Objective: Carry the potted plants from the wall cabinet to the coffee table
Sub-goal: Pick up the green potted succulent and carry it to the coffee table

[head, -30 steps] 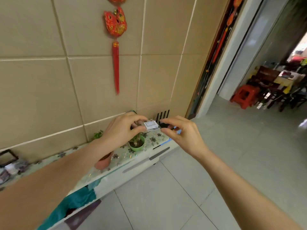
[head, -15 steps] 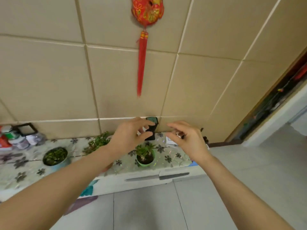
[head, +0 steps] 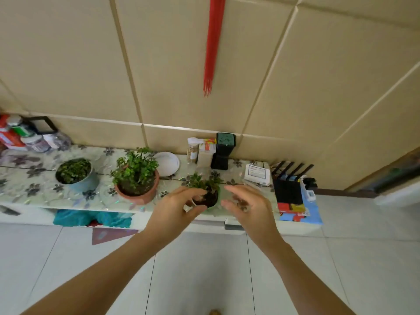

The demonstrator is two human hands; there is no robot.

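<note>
Nearest to the camera, two bare forearms reach forward over the pale tiled floor (head: pixel 204 269). The left hand (head: pixel 175 208) and the right hand (head: pixel 247 208) are both open, with the fingers spread and a little bent, and they hold nothing. Between them stands the small potted plant (head: pixel 205 189), close to the front edge of the low wall cabinet (head: pixel 34 192). The left thumb and fingers are just at its near left side; if they touch the pot, I cannot tell. The right hand is near its right side, but apart. Further left on the flowered cabinet top stand a terracotta potted plant (head: pixel 136 178) and a grey-blue potted plant (head: pixel 73 173). Behind, against the tiled wall, are a white plate (head: pixel 167 163) and a black stand (head: pixel 223 151).
</note>
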